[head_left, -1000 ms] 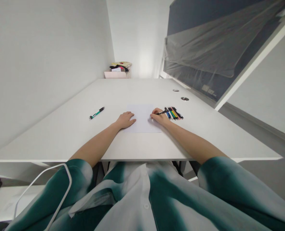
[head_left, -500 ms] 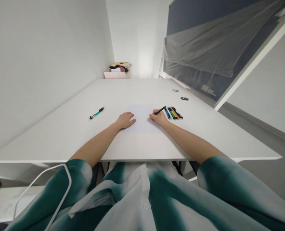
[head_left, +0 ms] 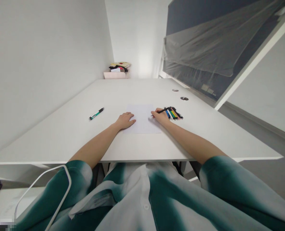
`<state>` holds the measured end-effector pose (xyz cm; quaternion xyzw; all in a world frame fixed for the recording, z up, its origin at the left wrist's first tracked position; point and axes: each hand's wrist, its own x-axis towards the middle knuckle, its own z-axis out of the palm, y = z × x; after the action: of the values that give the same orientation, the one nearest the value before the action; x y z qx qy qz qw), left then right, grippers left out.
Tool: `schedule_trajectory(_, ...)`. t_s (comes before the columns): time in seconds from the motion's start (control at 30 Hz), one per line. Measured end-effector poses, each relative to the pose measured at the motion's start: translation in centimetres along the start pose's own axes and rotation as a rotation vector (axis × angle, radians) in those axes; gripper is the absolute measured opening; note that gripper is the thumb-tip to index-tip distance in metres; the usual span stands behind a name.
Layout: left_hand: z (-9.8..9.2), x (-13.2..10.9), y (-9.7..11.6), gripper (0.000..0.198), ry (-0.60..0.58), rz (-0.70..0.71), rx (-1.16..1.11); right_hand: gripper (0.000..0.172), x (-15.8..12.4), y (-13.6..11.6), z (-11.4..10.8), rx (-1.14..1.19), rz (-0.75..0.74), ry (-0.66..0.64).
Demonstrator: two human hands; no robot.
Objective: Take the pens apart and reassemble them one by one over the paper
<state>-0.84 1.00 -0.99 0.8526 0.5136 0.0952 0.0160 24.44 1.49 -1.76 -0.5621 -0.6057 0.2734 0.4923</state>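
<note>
A white sheet of paper (head_left: 143,123) lies flat on the white table. My left hand (head_left: 126,120) rests on its left edge, fingers apart and holding nothing. At the sheet's right side, my right hand (head_left: 160,116) is closed around a black pen (head_left: 164,110). The pen's tip points left over the paper; whether it touches cannot be made out. Any marks on the sheet are too faint to see. Just right of that hand lies a row of several coloured pens (head_left: 174,113), side by side.
A green and black pen (head_left: 96,114) lies apart on the left of the table (head_left: 84,138). Two round metal grommets (head_left: 184,98) sit at the right. At the far end stands a pale box (head_left: 114,75) with cloths. A plastic-covered dark panel (head_left: 205,48) rises on the right.
My right hand has shifted slightly right, and the black pen now leans lower, its back end over the row of pens. My left hand and the paper have stayed put.
</note>
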Motion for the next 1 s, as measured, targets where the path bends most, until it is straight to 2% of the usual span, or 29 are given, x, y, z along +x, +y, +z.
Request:
schedule_trajectory(0.17,-0.1,-0.1,0.0,0.048,0.011,-0.004,-0.021,0.027,-0.1,-0.6,-0.1,0.088,-0.03,0.016)
schedule_trajectory(0.27,-0.3,-0.1,0.5,0.044,0.1,0.04,-0.076,0.025,-0.6,-1.5,0.0,0.185,-0.058,-0.082)
schedule_trajectory(0.4,-0.7,-0.2,2.2,0.039,0.229,0.181,-0.188,0.025,-1.5,-2.8,0.4,0.295,-0.074,-0.286)
schedule_trajectory(0.57,-1.1,-0.1,3.9,0.034,0.218,0.28,-0.244,0.028,-2.2,-3.1,1.0,0.373,-0.052,-0.45)
schedule_trajectory(0.73,-0.8,0.1,3.8,0.03,0.23,0.319,-0.228,0.032,-2.1,-3.0,1.1,0.479,0.024,-0.487)
schedule_trajectory(0.87,-0.8,0.1,3.2,0.033,0.225,0.28,-0.184,0.049,-2.0,-4.0,0.0,0.577,0.204,-0.517)
schedule_trajectory(1.0,-0.9,0.0,2.8,0.035,0.189,0.218,-0.142,0.07,-2.2,-4.9,-1.4,0.617,0.247,-0.501)
